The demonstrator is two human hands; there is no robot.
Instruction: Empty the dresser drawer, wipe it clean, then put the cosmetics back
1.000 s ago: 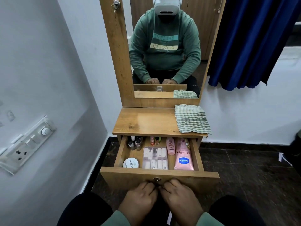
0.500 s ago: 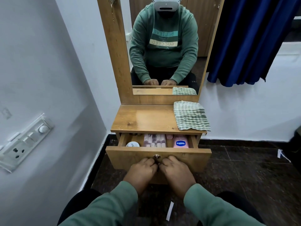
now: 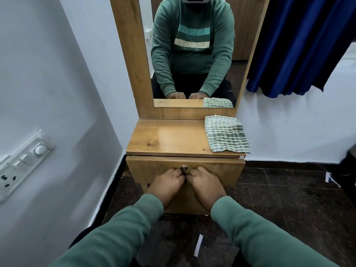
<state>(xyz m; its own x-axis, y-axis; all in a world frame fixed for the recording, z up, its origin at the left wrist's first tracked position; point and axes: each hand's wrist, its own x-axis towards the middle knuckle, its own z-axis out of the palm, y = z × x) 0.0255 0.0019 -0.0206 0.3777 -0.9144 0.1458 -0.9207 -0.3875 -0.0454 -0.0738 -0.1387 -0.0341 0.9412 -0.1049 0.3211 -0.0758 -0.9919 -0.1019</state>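
Observation:
The wooden drawer [image 3: 154, 167] of the dresser is pushed fully in, so the cosmetics inside are hidden. A small round metal lock [image 3: 184, 168] sits in the middle of its front. My left hand [image 3: 165, 186] and my right hand [image 3: 206, 188] are side by side just below that lock, fingers curled against the drawer front and touching it. A green-and-white striped cloth [image 3: 226, 133] lies folded on the right side of the dresser top [image 3: 169, 137].
A tall mirror [image 3: 192, 54] stands behind the dresser top. A grey wall with a switch panel [image 3: 21, 164] is close on the left. A blue curtain [image 3: 298, 45] hangs at the right. A white paper strip [image 3: 198, 245] lies on the dark floor.
The drawer has slid from wide open to fully shut, with both hands on its front pushing it in. The cosmetics went out of sight. The cloth has not moved.

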